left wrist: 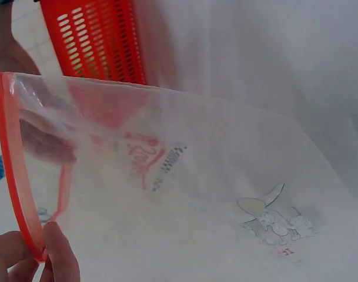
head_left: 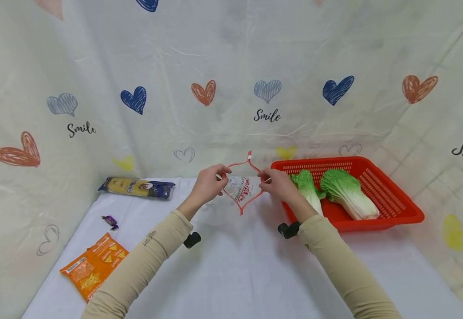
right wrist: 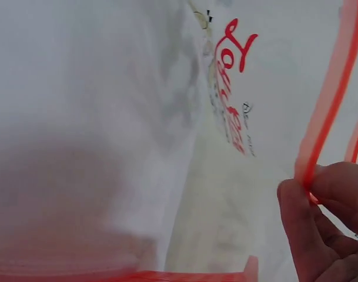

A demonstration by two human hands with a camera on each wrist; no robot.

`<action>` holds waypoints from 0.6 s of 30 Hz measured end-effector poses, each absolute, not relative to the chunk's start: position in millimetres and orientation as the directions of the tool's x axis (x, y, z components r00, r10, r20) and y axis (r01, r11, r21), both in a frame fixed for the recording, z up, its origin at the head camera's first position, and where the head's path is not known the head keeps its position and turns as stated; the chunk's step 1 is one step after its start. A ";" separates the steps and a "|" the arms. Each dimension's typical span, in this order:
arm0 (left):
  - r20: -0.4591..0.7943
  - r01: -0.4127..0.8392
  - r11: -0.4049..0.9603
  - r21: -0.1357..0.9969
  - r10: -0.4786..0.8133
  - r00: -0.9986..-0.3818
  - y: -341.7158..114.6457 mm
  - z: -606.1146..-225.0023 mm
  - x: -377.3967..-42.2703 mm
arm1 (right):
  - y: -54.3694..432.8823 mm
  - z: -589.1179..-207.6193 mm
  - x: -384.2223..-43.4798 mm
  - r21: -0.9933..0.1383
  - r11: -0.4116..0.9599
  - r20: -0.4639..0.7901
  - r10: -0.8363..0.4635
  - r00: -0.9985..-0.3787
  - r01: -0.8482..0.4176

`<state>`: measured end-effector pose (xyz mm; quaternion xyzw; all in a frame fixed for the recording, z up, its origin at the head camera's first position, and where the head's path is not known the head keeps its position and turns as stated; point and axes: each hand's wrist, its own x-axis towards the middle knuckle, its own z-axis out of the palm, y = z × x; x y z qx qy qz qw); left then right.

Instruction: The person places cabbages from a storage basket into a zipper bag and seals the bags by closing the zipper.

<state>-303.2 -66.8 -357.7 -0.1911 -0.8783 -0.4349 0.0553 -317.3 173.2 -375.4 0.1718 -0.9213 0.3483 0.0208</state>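
A clear zip bag (head_left: pixel 241 188) with an orange-red rim and red printed lettering is held in the air, its mouth spread into a diamond. My left hand (head_left: pixel 210 179) pinches one side of the rim between thumb and fingers, seen close in the left wrist view at the rim (left wrist: pixel 17 176). On the opposite side, my right hand (head_left: pixel 278 180) pinches the other edge; in the right wrist view thumb and fingertips (right wrist: pixel 293 200) grip the orange strip. The bag's body hangs away from me, showing a small cartoon print (left wrist: pixel 275 220). Nothing shows inside it.
Right of my hands stands a red plastic basket (head_left: pixel 399 212) with two Chinese cabbages (head_left: pixel 349 195). On the left of the white-covered table (head_left: pixel 223 283) lie a long yellow-and-blue packet (head_left: pixel 135 188), a small purple wrapped candy (head_left: pixel 111 221) and an orange snack bag (head_left: pixel 95 266). A printed curtain (head_left: pixel 231 128) rises behind.
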 end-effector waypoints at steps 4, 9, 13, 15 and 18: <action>0.244 0.377 0.533 0.758 0.304 -0.921 -66.6 -359.1 -303.5 | 179.6 -369.0 -317.7 -0.635 0.702 0.105 -0.335 -0.936 -0.322; 0.225 0.369 0.502 0.782 0.324 -0.919 -64.2 -360.8 -303.7 | 200.5 -358.0 -320.3 -0.665 0.686 0.084 -0.324 -0.942 -0.295; 0.199 0.342 0.476 0.810 0.326 -0.924 -64.8 -362.6 -303.7 | 229.6 -351.1 -326.2 -0.722 0.659 0.056 -0.246 -0.968 -0.209; 0.187 0.332 0.465 0.821 0.331 -0.925 -65.6 -363.8 -303.8 | 247.2 -352.0 -329.8 -0.745 0.647 0.040 -0.196 -0.980 -0.160; 0.176 0.321 0.450 0.833 0.336 -0.925 -65.3 -366.0 -304.4 | 273.1 -357.2 -331.2 -0.776 0.626 0.015 -0.110 -0.994 -0.081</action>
